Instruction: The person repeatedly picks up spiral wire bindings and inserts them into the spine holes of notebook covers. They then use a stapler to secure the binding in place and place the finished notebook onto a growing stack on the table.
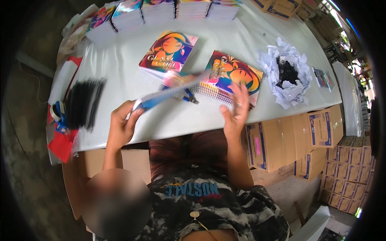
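My left hand [124,123] is closed on one end of a thin notebook [161,95], seen nearly edge-on and smeared by motion. Its far end reaches toward a stack of spiral-bound notebooks [237,74] with colourful illustrated covers. Over the near edge of that stack is my right hand [236,112], fingers apart and holding nothing; whether it touches the stack I cannot tell. Partly hidden beneath the held notebook lies a blue-and-black hand tool [189,96], perhaps pliers. Farther back sits a pile of loose-looking notebooks [169,52] with the same cover art.
Black binding wires [84,102] lie at the left beside a blue tape dispenser [60,116] and red material [62,146]. Crumpled white paper [283,94] holds black coils at the right. Stacked notebooks [161,10] line the table's back. Cardboard boxes [277,140] stand below the right edge.
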